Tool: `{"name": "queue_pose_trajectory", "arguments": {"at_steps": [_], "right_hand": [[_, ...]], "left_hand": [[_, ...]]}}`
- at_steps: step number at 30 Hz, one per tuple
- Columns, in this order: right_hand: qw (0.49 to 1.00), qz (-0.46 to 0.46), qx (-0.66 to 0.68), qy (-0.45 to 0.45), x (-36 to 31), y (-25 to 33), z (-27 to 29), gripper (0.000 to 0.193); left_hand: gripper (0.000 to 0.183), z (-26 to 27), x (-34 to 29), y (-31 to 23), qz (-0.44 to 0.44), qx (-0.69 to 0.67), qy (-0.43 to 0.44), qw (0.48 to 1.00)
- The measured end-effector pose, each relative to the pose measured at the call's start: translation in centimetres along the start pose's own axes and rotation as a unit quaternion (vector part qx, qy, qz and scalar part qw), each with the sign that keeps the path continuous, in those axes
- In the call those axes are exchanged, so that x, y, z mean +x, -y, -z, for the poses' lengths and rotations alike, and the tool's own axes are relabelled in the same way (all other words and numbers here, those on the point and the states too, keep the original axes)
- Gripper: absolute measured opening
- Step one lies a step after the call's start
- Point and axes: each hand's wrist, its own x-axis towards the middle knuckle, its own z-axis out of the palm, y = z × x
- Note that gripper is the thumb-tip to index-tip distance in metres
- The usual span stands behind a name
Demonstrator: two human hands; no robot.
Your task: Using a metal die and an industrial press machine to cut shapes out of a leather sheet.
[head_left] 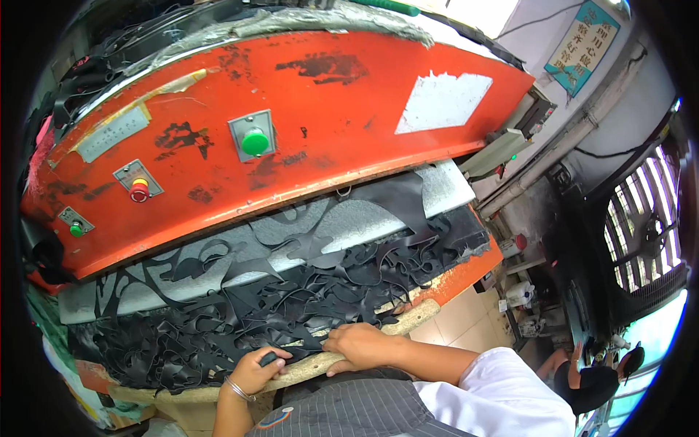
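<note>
At the front edge of the machine, my left hand (255, 369) is closed round a small, dark, rounded thing (269, 358); its kind is hard to tell. My right hand (357, 347) rests over the worn tan edge strip (309, 368), thumb and fingers apart. Its fingertips come close to a tangled heap of black leather-like offcuts (284, 306) covering the dark bed. Behind the heap, black cut-out sheet remnants (295, 244) with curved holes lie across a pale metal plate (444, 186). Both hands are side by side, a short gap between them.
Above the plate spans the machine's orange beam (328, 124), with a large green button (255, 143), a red stop knob (140, 191) and a small green button (76, 229). To the far right, another person (597, 382) in dark clothes is near dark equipment. Pipes (553, 156) run along the wall.
</note>
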Motion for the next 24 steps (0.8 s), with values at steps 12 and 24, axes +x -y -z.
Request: {"name": "queue_pose_trajectory", "arguments": {"at_steps": [12, 24], "right_hand": [[0.843, -0.427, 0.04, -0.323, 10.1, -17.0, 16.0, 0.074], [0.819, -0.374, 0.139, -0.412, 8.5, -22.8, 17.9, 0.058]], "left_hand": [[0.025, 0.8, 2.6, -1.4, 0.109, -0.049, 0.062, 0.991], [0.031, 2.4, 3.3, -0.8, 0.201, -0.225, 0.056, 0.952]]}}
